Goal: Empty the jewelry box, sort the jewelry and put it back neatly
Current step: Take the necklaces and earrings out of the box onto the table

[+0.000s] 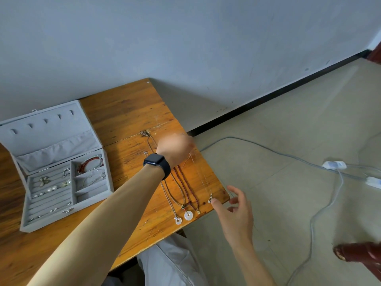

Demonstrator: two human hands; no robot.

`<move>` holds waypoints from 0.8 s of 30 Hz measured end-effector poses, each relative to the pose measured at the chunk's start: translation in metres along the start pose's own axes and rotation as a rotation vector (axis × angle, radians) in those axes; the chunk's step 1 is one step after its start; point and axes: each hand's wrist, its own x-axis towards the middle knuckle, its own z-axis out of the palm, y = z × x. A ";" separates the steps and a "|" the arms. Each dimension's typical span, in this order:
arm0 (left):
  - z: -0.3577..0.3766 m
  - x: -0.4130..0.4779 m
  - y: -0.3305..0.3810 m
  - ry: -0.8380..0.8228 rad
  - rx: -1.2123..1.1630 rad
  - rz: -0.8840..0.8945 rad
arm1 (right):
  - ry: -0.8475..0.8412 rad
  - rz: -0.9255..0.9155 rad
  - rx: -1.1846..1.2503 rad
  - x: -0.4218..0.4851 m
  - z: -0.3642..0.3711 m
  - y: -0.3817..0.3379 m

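You are straightening a thin chain [203, 182] at the table's [123, 112] right edge, beside other necklaces [185, 193]. Your left hand [175, 148] is too blurred to tell its grip. Your right hand [237, 215] is hovering open by the pendant. Pull gently taut and parallel. The jewelry box [86, 203] is sitting open, far left.

The jewelry box [68, 218] is covered in grey matt cloth, velvet-like. The table [127, 112] is scratched wood with a slight shine. The larger disc pendant [188, 216] looks smooth, perhaps stone.
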 end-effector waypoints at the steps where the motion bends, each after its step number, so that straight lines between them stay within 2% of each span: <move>1: 0.000 0.001 0.001 -0.003 0.004 -0.002 | -0.003 0.003 0.005 0.001 -0.001 0.000; 7: -0.001 -0.001 -0.003 -0.047 0.049 -0.045 | -0.056 0.032 0.066 0.008 0.000 0.002; 24: -0.005 -0.004 -0.009 -0.118 -0.062 -0.087 | -0.132 0.080 0.281 0.009 -0.004 0.018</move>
